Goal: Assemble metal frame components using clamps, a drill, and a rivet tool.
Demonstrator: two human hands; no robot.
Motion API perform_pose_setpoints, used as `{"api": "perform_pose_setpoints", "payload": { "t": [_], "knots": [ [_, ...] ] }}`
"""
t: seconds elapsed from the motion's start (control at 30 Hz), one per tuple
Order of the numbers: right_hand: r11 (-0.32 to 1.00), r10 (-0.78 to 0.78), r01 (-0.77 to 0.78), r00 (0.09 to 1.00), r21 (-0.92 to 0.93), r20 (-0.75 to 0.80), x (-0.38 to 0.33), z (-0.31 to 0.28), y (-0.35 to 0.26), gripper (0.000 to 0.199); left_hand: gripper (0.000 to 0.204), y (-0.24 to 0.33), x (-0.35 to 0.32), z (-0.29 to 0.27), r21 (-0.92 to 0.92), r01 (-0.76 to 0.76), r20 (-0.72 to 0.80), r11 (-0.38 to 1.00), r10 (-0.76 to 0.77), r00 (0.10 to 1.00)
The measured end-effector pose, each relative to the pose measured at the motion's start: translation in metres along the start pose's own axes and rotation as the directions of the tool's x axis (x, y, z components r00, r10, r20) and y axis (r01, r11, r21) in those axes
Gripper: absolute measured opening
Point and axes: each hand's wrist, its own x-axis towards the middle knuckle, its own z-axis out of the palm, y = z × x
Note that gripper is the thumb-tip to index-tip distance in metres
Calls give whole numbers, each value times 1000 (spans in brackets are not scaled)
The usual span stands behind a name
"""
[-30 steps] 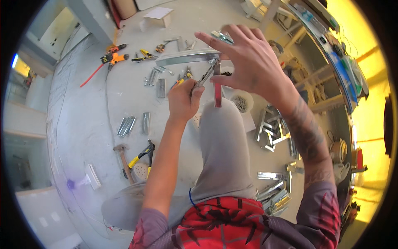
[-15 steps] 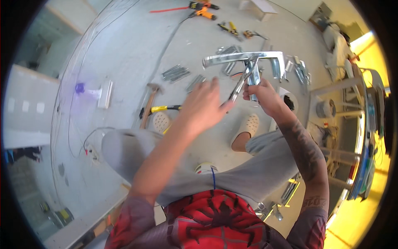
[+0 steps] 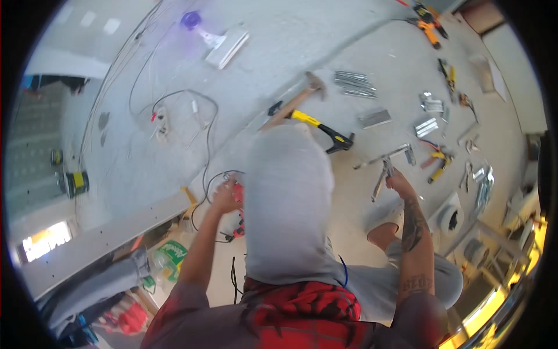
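Observation:
I sit on a grey floor with my grey-trousered knee [image 3: 288, 198] raised in the middle of the view. My left hand [image 3: 224, 196] reaches down to the left of that knee and closes on a red tool [image 3: 238, 209] with a black cable running from it. To the right of the knee, my right hand [image 3: 401, 183] grips silver pliers [image 3: 382, 174]. The jaws of the pliers meet a long bent metal bracket [image 3: 386, 156] just above the floor.
A wooden-handled hammer [image 3: 293, 104] and a yellow-and-black tool [image 3: 322, 129] lie beyond my knee. Metal brackets [image 3: 354, 82], pliers [image 3: 439, 160] and orange clamps [image 3: 429, 26] are scattered at the right. A power strip [image 3: 160, 121] with cables lies at the left, a green-labelled bottle [image 3: 171, 257] by my left elbow.
My left hand has let go of the metal bracket and dropped down left onto the red tool. My right hand has lowered the pliers and bracket toward the floor. The view has swung.

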Motion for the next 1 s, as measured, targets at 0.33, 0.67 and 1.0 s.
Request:
{"api": "perform_pose_setpoints", "payload": {
  "t": [0.33,0.67,1.0],
  "knots": [
    [982,78,-86,995,-169,-55,17,-7,30,58,99,-7,-51,101,-281,114,-229,953,-182,956],
    [825,-267,148,952,-545,-147,37,2,31,50,87,-70,-85,119,-533,165,-133,830,-275,952],
    [739,-431,-27,748,-673,-504,23,-9,19,38,58,-28,-90,-98,-571,-398,-608,718,-44,793]
  ]
}}
